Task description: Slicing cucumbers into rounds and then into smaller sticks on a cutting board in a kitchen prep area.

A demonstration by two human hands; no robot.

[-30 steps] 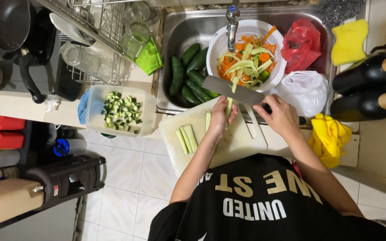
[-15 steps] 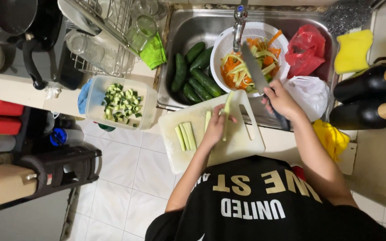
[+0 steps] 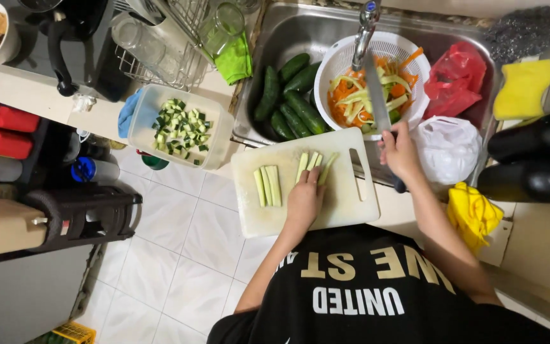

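Partly hidden knife handle [image 3: 400, 185] in right hand [image 3: 400, 153].

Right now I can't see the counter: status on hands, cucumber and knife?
Left hand flat on cucumber strips, cutting board. Right hand grips knife, blade over colander. Nothing blocking.

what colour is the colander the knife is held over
White, with orange and pale green vegetable strips inside; the colander shows best in the head view.

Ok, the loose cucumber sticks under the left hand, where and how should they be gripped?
Pinch the cucumber sticks across their middles from above, bunching them; they lie flat, fanned toward the sink, on the cutting board. The left hand covers their near ends.
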